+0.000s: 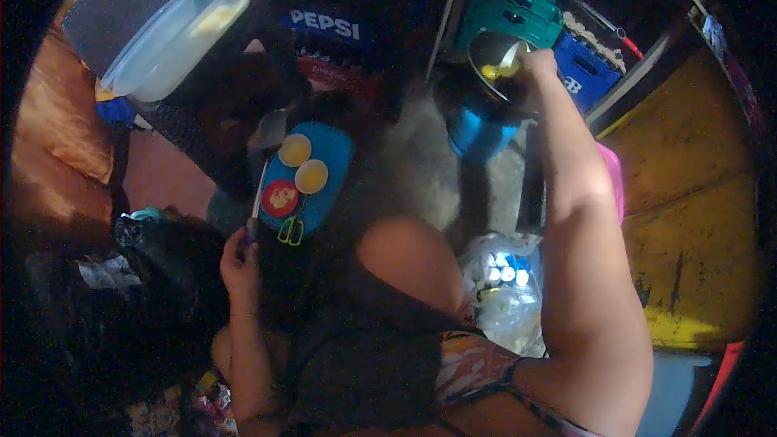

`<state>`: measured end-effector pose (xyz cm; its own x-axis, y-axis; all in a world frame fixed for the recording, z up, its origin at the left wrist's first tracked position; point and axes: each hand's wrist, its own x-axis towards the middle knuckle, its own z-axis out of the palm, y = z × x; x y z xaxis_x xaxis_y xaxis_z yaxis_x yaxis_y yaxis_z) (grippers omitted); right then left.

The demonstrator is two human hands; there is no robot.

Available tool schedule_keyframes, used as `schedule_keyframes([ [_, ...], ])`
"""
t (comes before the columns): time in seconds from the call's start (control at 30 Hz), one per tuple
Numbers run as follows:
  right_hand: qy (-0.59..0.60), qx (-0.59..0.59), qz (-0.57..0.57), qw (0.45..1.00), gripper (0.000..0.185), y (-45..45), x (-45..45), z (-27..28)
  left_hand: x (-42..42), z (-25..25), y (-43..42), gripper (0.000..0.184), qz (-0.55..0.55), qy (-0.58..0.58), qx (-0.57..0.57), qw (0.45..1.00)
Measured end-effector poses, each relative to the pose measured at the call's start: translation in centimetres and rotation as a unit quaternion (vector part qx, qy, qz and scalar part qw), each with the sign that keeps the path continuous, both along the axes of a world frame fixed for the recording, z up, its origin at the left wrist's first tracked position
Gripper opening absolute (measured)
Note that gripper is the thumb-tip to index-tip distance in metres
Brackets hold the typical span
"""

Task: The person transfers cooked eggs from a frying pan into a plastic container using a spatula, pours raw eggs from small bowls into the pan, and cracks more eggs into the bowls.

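Observation:
My left hand (240,257) is closed around the handle of a spatula (258,194), whose flat blade points away beside a blue tray (330,146). On that tray stand two white cups (311,176) of pale yellow contents and a red dish (280,198) with light bits in it. Green-handled scissors (290,231) lie at its near edge. My right hand (540,67) reaches far forward, gripping a small white cup (515,55) tilted over a dark pan (483,52). Yellow stuff shows at the cup's lip; its exact form is unclear.
Beneath the pan is a blue round object (477,133). Green (518,8) and blue crates (587,69) stand behind it. A translucent plastic tub (182,40) leans at upper left. Black bags (137,299) lie left, and a clear plastic bag (506,299) sits by my knee.

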<state>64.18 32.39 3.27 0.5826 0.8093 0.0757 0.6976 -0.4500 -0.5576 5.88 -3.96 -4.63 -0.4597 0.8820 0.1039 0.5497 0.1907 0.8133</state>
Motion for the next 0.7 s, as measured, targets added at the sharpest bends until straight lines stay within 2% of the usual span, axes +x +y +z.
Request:
schedule_keyframes([
  [0.07,-0.153,0.043,0.030,0.987,0.048,4.5,4.1,-4.9,0.0,-0.1,0.0,0.038,-0.003,0.003,0.003,1.000],
  [0.13,-0.185,0.087,0.019,0.979,0.050,4.5,4.0,-5.2,-0.4,-0.7,-0.1,0.038,-0.010,0.009,0.011,1.000],
  [0.2,-0.097,0.131,-0.034,0.986,0.050,-0.9,-1.5,0.5,-0.4,-0.4,-0.2,0.038,-0.017,0.013,0.000,1.000],
  [0.23,-0.112,0.133,-0.024,0.984,0.050,-1.7,-2.0,1.4,-0.5,-0.2,-0.2,0.038,-0.019,0.015,-0.006,1.000],
  [0.33,-0.177,0.145,0.028,0.973,0.048,-2.0,-2.9,2.2,-1.6,-2.4,0.0,0.038,-0.019,-0.072,0.033,0.997],
  [0.37,-0.200,0.162,0.058,0.965,0.045,-3.1,-3.9,2.8,-1.8,-2.2,-0.1,0.038,-0.020,-0.047,0.026,0.998],
  [0.43,-0.314,0.192,0.108,0.924,0.045,-3.2,-4.4,2.7,-1.5,-1.5,0.1,0.038,-0.019,0.001,0.006,1.000],
  [0.57,-0.382,0.323,0.180,0.847,0.035,-3.9,-7.4,3.1,-1.4,-0.1,-0.1,0.039,-0.016,0.007,0.012,1.000],
  [0.63,-0.312,0.339,0.167,0.872,0.045,-4.7,-11.1,3.5,-1.5,-0.1,-0.5,0.039,-0.009,-0.027,0.023,0.999],
  [0.7,-0.062,0.360,0.149,0.919,0.042,-3.3,-14.4,1.1,-1.6,0.1,-0.9,0.039,0.008,-0.027,0.011,1.000],
])
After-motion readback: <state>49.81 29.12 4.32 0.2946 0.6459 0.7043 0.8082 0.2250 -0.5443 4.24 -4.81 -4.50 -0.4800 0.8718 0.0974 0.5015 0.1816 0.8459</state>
